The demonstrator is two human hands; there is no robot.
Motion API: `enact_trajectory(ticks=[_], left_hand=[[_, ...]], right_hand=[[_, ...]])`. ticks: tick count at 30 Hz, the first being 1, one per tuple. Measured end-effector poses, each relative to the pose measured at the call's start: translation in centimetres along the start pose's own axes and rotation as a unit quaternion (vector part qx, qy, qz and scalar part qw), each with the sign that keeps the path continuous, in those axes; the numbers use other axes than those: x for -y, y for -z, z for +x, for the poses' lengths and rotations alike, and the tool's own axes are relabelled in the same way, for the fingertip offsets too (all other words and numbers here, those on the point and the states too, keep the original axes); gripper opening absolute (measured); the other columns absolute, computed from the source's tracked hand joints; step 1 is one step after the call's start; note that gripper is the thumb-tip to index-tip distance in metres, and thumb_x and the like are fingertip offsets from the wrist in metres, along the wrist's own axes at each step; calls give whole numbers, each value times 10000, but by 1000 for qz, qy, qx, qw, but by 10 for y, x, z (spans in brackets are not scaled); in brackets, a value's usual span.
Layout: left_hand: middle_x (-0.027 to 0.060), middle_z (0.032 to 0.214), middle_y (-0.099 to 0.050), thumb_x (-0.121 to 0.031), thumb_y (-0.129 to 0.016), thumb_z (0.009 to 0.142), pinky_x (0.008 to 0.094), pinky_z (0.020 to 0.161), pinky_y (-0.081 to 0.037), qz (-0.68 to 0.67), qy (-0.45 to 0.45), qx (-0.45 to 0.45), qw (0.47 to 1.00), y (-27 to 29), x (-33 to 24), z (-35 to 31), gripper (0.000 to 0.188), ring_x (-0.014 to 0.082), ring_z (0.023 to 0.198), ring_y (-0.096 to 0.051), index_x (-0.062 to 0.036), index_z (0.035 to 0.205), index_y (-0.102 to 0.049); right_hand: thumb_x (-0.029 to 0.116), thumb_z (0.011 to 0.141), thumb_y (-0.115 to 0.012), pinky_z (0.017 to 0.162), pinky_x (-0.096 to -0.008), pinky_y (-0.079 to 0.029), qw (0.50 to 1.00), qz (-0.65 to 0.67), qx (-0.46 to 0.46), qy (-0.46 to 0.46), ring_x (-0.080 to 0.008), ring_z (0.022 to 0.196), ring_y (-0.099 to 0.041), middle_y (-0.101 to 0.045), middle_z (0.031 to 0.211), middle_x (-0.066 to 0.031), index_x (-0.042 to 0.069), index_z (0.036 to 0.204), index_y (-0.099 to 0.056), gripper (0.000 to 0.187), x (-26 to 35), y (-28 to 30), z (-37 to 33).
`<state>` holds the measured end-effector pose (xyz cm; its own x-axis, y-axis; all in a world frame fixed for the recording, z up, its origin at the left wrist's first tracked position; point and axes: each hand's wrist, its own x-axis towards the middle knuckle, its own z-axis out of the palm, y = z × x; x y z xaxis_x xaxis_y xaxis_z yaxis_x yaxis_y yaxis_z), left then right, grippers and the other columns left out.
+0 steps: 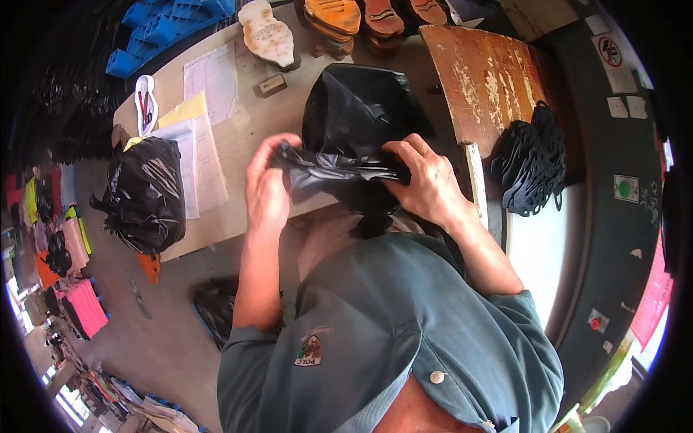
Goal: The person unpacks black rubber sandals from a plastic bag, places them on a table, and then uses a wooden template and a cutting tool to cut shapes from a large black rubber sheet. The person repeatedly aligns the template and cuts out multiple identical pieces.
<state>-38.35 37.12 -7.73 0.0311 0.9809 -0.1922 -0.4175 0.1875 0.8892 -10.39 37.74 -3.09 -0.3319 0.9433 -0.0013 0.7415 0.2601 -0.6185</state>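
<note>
A black plastic bag (pixel 354 108) stands upright at the table's front edge, close to my body. Its gathered top edge stretches as a crumpled band between my two hands. At the left end of that band, my left hand (pixel 268 180) pinches the plastic between thumb and fingers. My right hand (pixel 432 180) grips the other end, thumb below and fingers above. What the bag holds is hidden by the dark plastic.
Another filled black bag (pixel 148 195) sits at the table's left edge, beside papers (pixel 195 144) and a white shoe-sole shape (pixel 146 101). Sole-shaped templates (pixel 267 35) line the back. Black straps (pixel 533 162) hang by a worn wooden board (pixel 484 79) at right.
</note>
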Motion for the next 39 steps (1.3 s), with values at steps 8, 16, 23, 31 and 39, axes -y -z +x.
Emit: enact_trajectory(ticks=[8, 16, 23, 31, 39], left_hand=[[89, 1320, -681, 4, -633, 941, 345, 1010, -538, 208, 83, 200, 954, 19, -25, -38, 481, 171, 1188, -661, 11, 1421, -602], [105, 1239, -699, -30, -501, 1066, 345, 1062, -534, 116, -83, -124, 982, 53, 21, -14, 237, 214, 1173, -677, -11, 1238, -663], [88, 1235, -694, -151, -626, 1002, 299, 979, -536, -50, 61, 116, 990, 56, -7, -16, 269, 200, 1147, -671, 13, 1215, -643], [80, 948, -767, 32, -685, 820, 300, 843, -555, 454, 158, 171, 860, 51, -39, -26, 278, 131, 930, -714, 9, 1092, -737], [119, 1224, -718, 81, -540, 985, 327, 984, -579, -12, -8, -142, 990, 68, 4, -8, 262, 195, 1119, -699, 17, 1207, -665]], right_hand=[[-57, 790, -668, 900, -339, -565, 962, 179, -193, -69, -242, 992, -703, -738, 1092, -100, 47, 1093, -746, 329, -60, -31, 23], [110, 906, -824, 836, -276, -563, 900, 389, 154, -119, -92, 906, -682, -743, 989, 11, 19, 1208, -705, 338, -23, -1, 12], [11, 660, -761, 894, -378, -580, 996, -27, 74, -41, -361, 1028, -729, -719, 1068, -168, 41, 1254, -728, 595, -20, 20, 18], [86, 871, -813, 1003, -307, -523, 895, 444, -13, 33, -167, 1152, -673, -720, 1226, -76, 15, 1232, -717, 381, -43, 6, 34], [194, 855, -867, 817, -351, -570, 948, 212, 231, -57, -213, 848, -735, -763, 893, -121, 5, 1212, -714, 432, -29, 10, 20]])
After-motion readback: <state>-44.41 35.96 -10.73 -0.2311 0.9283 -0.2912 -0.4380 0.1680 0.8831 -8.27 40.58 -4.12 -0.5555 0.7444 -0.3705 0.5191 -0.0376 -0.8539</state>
